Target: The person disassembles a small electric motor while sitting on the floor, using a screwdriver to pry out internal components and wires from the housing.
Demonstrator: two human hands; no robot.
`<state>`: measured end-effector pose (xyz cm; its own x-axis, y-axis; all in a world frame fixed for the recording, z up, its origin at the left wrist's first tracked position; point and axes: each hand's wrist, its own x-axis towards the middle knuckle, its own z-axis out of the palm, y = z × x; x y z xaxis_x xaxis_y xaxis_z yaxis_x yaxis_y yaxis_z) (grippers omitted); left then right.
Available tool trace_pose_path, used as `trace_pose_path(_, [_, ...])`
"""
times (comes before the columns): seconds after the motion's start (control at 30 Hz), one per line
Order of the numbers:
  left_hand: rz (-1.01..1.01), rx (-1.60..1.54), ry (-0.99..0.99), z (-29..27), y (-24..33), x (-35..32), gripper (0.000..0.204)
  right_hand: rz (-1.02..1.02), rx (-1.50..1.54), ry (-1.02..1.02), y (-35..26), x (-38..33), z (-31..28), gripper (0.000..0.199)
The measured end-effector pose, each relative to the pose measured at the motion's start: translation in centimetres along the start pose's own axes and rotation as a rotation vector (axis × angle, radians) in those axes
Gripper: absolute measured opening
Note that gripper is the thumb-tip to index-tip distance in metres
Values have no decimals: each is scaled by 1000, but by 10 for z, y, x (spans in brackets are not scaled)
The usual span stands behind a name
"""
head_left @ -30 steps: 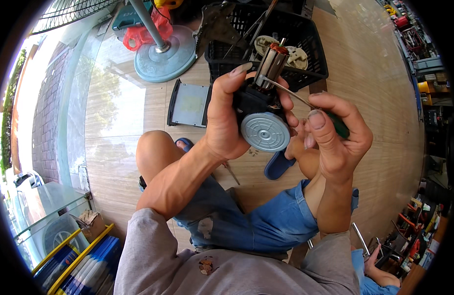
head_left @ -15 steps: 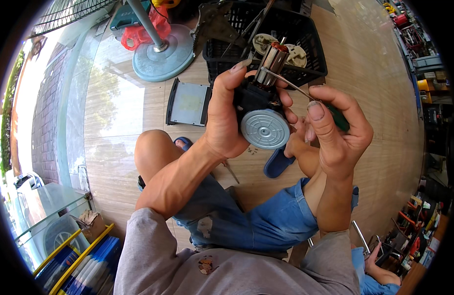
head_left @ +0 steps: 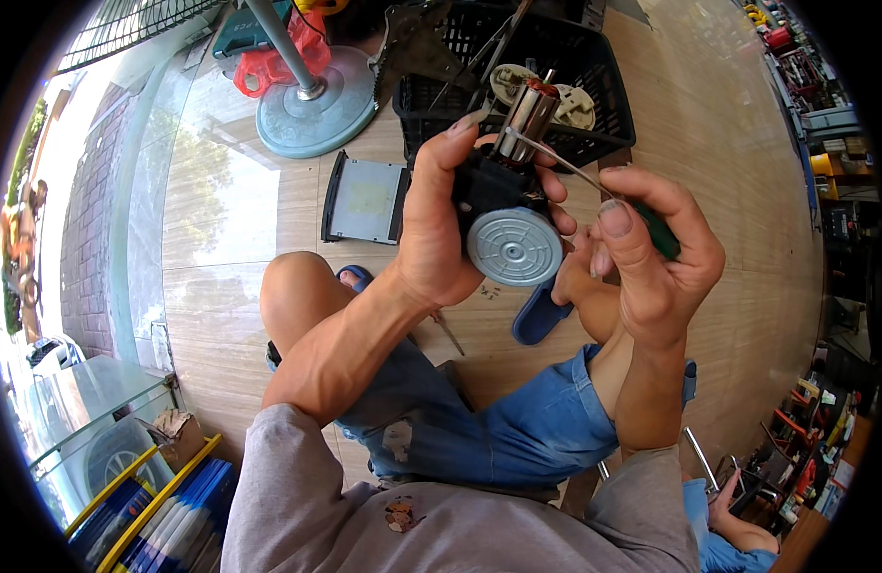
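Above the floor (head_left: pixel 737 220), left fingers (head_left: pixel 449 150) clasp a motor assembly (head_left: pixel 489 188), right fingers (head_left: pixel 665 189) a green-handled screwdriver (head_left: pixel 662 235)

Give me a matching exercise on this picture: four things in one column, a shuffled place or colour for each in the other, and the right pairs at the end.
Things
1. Screwdriver
2. Motor assembly
3. Slotted crate
4. Plastic bag

Places and colours
A. Red, beside a grey pole
B. Gripped in the left hand
C. Black, standing on the floor
D. Held in the right hand

Pairs: 1-D, 2-B, 3-C, 4-A
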<state>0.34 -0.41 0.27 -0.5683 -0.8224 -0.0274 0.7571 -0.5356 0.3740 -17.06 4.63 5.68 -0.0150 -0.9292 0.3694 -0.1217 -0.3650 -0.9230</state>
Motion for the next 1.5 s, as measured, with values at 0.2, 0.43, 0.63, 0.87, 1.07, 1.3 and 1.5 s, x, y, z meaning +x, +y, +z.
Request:
trace_pose_path(0.2, [-46,-56,51,0,0,-1,67,-25,-7,-4,-3,0,1,20])
trace_pose_path(0.43, [-22,117,69,-4,0,2,68,-27,-41,11,-2,5,1,19])
trace_pose_path(0.63, [-23,47,76,-1,-1,0,66,-43,28,-4,-2,5,2,18])
trace_pose_path(0.87, [-16,75,88,1,0,0,64,-38,40,-3,-2,4,2,18])
trace_pose_path(1.07, [-5,87,75,2,1,0,63,-52,41,8,-2,4,2,18])
trace_pose_path(1.3, [2,105,82,1,0,0,61,-43,26,29,-3,2,2,19])
trace_pose_path(1.5, [9,132,77,1,-1,1,60,-64,-68,60,-3,1,1,23])
